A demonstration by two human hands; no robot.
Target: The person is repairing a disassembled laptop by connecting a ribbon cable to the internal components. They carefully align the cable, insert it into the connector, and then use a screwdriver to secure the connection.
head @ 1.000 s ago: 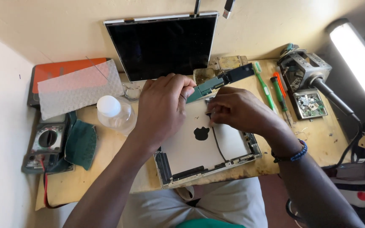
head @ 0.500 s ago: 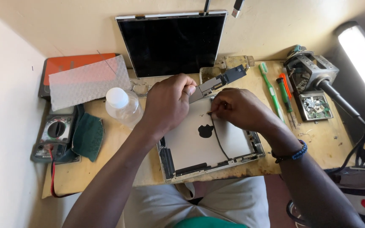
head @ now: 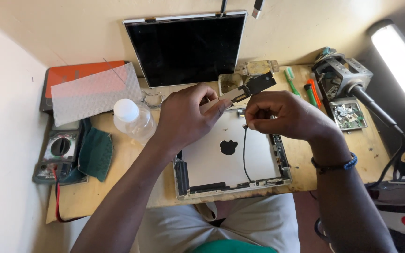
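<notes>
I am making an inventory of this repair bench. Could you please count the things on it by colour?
Green: 3, a toothbrush, a pen-shaped tool, a cloth
Orange: 2, a flat case, a pen-shaped tool
Black: 2, a screen panel, a thin cable
Silver: 1, an open tablet shell
Clear: 1, a bottle
Total: 9

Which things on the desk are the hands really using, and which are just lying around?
In use:
left hand holding the narrow circuit board
right hand pinching the thin black cable
open tablet shell

Lying about:
clear bottle
multimeter
green cloth
dark screen panel
green and orange tools
bubble wrap
</notes>
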